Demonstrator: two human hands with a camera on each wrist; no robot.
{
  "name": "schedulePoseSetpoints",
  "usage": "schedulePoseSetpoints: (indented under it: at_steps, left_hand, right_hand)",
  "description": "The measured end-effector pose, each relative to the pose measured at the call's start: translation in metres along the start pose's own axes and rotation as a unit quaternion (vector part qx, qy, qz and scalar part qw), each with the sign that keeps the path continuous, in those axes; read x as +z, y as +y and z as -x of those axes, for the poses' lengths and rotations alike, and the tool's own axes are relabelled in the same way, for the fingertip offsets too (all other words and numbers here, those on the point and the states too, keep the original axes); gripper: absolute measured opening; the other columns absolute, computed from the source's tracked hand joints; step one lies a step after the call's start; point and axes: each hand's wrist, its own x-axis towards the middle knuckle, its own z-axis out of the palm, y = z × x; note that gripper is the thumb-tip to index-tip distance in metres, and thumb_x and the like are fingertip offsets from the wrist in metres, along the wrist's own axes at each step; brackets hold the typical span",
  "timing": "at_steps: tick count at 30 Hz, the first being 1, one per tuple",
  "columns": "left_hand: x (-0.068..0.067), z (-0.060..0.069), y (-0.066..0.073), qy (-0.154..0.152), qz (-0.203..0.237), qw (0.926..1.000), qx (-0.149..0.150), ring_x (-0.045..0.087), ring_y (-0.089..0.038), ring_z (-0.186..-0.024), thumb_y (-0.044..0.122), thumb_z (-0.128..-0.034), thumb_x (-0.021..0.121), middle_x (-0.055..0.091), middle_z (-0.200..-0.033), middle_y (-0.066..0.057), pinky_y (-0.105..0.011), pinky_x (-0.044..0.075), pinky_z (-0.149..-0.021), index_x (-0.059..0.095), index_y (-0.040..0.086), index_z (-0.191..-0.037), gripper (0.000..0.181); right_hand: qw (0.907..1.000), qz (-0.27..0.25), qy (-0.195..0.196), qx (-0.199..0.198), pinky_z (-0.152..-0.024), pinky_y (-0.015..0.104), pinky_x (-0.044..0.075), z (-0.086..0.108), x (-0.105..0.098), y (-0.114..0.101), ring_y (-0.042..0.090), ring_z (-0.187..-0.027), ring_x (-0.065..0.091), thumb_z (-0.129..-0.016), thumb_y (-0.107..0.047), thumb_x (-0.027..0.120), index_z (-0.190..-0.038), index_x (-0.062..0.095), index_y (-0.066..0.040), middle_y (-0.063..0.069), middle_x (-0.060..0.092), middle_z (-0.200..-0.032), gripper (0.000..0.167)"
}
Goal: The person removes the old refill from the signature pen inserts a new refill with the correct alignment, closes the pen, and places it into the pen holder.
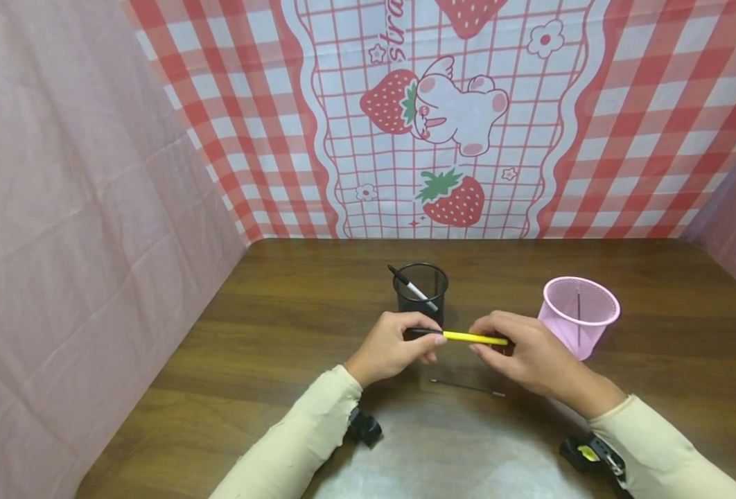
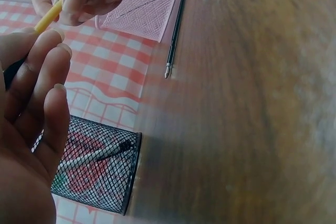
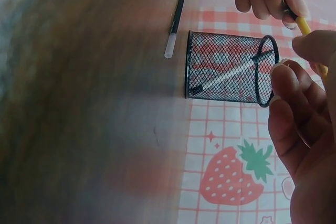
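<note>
Between my two hands is a pen (image 1: 458,336) with a yellow barrel and a black part, lying nearly level above the table. My left hand (image 1: 388,352) pinches its black part between thumb and fingers. At the yellow end, my right hand (image 1: 527,352) grips with thumb and fingertips. Below the hands a thin dark pen refill (image 1: 468,387) lies on the wood; its metal tip (image 2: 167,71) shows in the left wrist view. Just behind my left hand stands a black mesh cup (image 3: 223,61), with a black-and-white pen (image 1: 419,296) leaning inside.
To the right of my right hand stands a pink mesh cup (image 1: 556,327) holding a thin dark rod (image 1: 579,312). A red-and-white checked cloth (image 1: 268,138) hangs behind the brown wooden table (image 1: 218,374). Pale pink fabric (image 1: 81,208) borders the left side.
</note>
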Motion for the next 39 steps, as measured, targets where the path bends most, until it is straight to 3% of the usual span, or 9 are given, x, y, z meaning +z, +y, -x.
schedulePoseSetpoints:
  at_steps: [6, 9, 14, 17, 20, 22, 26, 33, 39]
  left_hand:
    - [0.001, 0.0, 0.003, 0.005, -0.004, 0.9999, -0.008, 0.068, -0.015, -0.059, 0.004, -0.0934, 0.071, 0.069, -0.069, -0.01, -0.033, 0.059, -0.059, 0.071, -0.001, -0.1, 0.008]
    - [0.002, 0.0, 0.011, 0.007, -0.01, 0.9999, 0.002, 0.068, -0.015, -0.06, 0.0, -0.0922, 0.07, 0.069, -0.07, -0.015, -0.033, 0.059, -0.06, 0.07, -0.004, -0.1, 0.009]
    - [0.002, 0.002, 0.025, 0.013, -0.016, 0.9994, 0.027, 0.068, -0.011, -0.061, -0.002, -0.0918, 0.07, 0.069, -0.073, -0.021, -0.031, 0.059, -0.06, 0.07, -0.006, -0.1, 0.009]
    - [0.002, 0.002, 0.028, 0.019, -0.025, 0.9988, 0.039, 0.067, -0.009, -0.061, -0.002, -0.0913, 0.07, 0.07, -0.073, -0.019, -0.029, 0.058, -0.06, 0.07, -0.005, -0.1, 0.009]
    - [0.001, 0.001, 0.031, 0.022, -0.029, 0.9983, 0.047, 0.068, -0.011, -0.06, -0.004, -0.0902, 0.071, 0.07, -0.072, -0.018, -0.029, 0.058, -0.059, 0.07, -0.006, -0.1, 0.01]
    - [0.001, 0.002, 0.032, 0.022, -0.029, 0.9981, 0.05, 0.068, -0.015, -0.06, -0.005, -0.0897, 0.071, 0.07, -0.071, -0.019, -0.03, 0.059, -0.059, 0.07, -0.007, -0.1, 0.01]
    - [0.001, 0.002, 0.029, 0.017, -0.032, 0.998, 0.051, 0.069, -0.019, -0.06, -0.005, -0.0892, 0.072, 0.069, -0.071, -0.02, -0.032, 0.059, -0.059, 0.07, -0.007, -0.1, 0.011]
    - [0.002, 0.001, 0.001, 0.018, -0.029, 0.9986, 0.04, 0.067, -0.008, -0.06, 0.009, -0.0924, 0.073, 0.071, -0.07, -0.008, -0.03, 0.058, -0.059, 0.073, 0.003, -0.101, 0.011]
    - [0.001, 0.0, -0.001, 0.013, -0.022, 0.9989, 0.038, 0.068, -0.011, -0.059, 0.014, -0.0949, 0.071, 0.07, -0.068, -0.004, -0.033, 0.059, -0.059, 0.073, 0.004, -0.102, 0.013]
  right_hand:
    - [1.0, 0.005, 0.004, 0.0, -0.06, 0.014, 0.044, 0.0, 0.0, 0.001, 0.001, -0.069, 0.054, -0.076, 0.002, 0.08, -0.095, 0.069, -0.016, -0.015, 0.063, -0.086, 0.029]
    - [1.0, -0.003, -0.005, 0.003, -0.059, 0.014, 0.043, 0.001, 0.0, 0.001, 0.001, -0.068, 0.053, -0.08, -0.001, 0.079, -0.095, 0.069, -0.016, -0.015, 0.061, -0.084, 0.024]
    - [0.9997, -0.015, -0.016, 0.007, -0.06, 0.014, 0.042, 0.003, 0.0, 0.001, 0.001, -0.068, 0.052, -0.094, -0.017, 0.072, -0.094, 0.069, -0.017, -0.015, 0.059, -0.083, 0.003]
    - [0.9998, -0.012, -0.013, 0.001, -0.061, 0.015, 0.042, 0.002, 0.0, 0.001, 0.0, -0.069, 0.052, -0.099, -0.025, 0.067, -0.094, 0.07, -0.017, -0.016, 0.06, -0.084, 0.01]
    - [0.9999, -0.009, -0.011, 0.0, -0.062, 0.016, 0.043, 0.001, 0.0, 0.001, 0.0, -0.07, 0.053, -0.095, -0.016, 0.07, -0.094, 0.07, -0.018, -0.017, 0.06, -0.085, 0.002]
    - [0.9999, -0.006, -0.011, 0.003, -0.061, 0.016, 0.043, 0.0, 0.0, 0.001, 0.0, -0.07, 0.053, -0.09, -0.007, 0.073, -0.093, 0.069, -0.019, -0.017, 0.06, -0.084, 0.013]
    - [1.0, -0.003, -0.007, 0.0, -0.061, 0.015, 0.042, 0.001, 0.001, 0.0, 0.0, -0.069, 0.053, -0.082, 0.002, 0.075, -0.092, 0.069, -0.02, -0.017, 0.06, -0.083, 0.025]
    - [0.9999, -0.005, -0.005, 0.011, -0.06, 0.017, 0.046, 0.002, -0.001, -0.002, 0.003, -0.069, 0.057, -0.078, -0.004, 0.082, -0.102, 0.071, -0.017, -0.013, 0.067, -0.09, 0.029]
    - [0.9998, 0.002, 0.005, 0.02, -0.057, 0.016, 0.046, 0.0, 0.0, -0.003, 0.003, -0.065, 0.057, -0.073, -0.003, 0.085, -0.098, 0.068, -0.014, -0.011, 0.066, -0.085, 0.032]
